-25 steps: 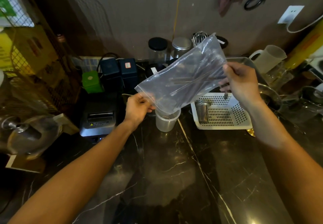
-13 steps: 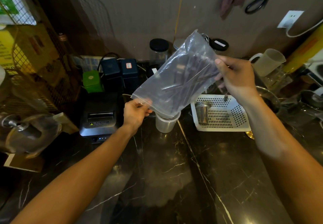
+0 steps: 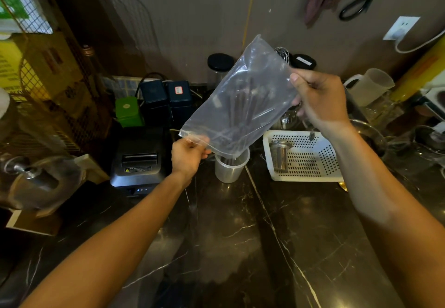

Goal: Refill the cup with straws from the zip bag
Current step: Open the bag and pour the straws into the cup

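Note:
A clear zip bag (image 3: pixel 243 100) hangs tilted steeply, its closed end up and its mouth down over a translucent plastic cup (image 3: pixel 230 169) on the dark marble counter. Several dark straws (image 3: pixel 240 112) lie inside the bag, pointing down at the cup; a few dark straw ends show inside the cup. My left hand (image 3: pixel 189 155) pinches the bag's lower left corner beside the cup. My right hand (image 3: pixel 317 100) grips the bag's upper right edge, higher and to the right.
A white perforated basket (image 3: pixel 305 156) with a metal strainer cup (image 3: pixel 279 153) sits right of the cup. A black receipt printer (image 3: pixel 139 158) stands to the left. Jars, dark tins and a green tin line the back wall; a plastic jug (image 3: pixel 370 86) stands at right.
The bag has swung from a shallow slant to a steep tilt, its upper end lifted by my right hand. The straws have slid down toward the mouth over the cup.

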